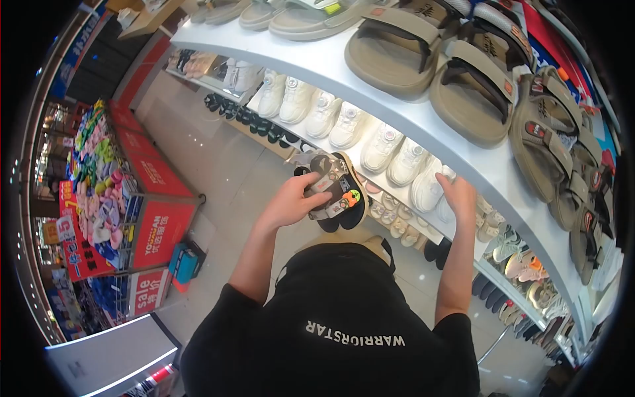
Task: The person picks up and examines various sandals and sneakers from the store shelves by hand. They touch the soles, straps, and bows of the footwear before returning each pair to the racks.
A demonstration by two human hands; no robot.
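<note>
My left hand (pixel 296 200) is closed around a pair of dark-soled sandals (pixel 338 197) with patterned straps and a bright orange and green patch. Clear plastic seems to cover part of the pair. Over on the right, my right hand (pixel 458 194) is at the row of white sneakers on the lit shelf. Its thumb and fingers are at the top of a white sneaker (pixel 428 188) near the row's right end and seem to pinch it; the exact contact is partly hidden.
Above the sneakers, a white upper shelf (pixel 397 106) carries olive strap sandals (pixel 393 53). Lower racks hold more shoes (pixel 397 223). To the left stands a red-sided bin (pixel 165 231) heaped with colourful slippers (pixel 102 192). A white panel (pixel 112 357) stands at the lower left.
</note>
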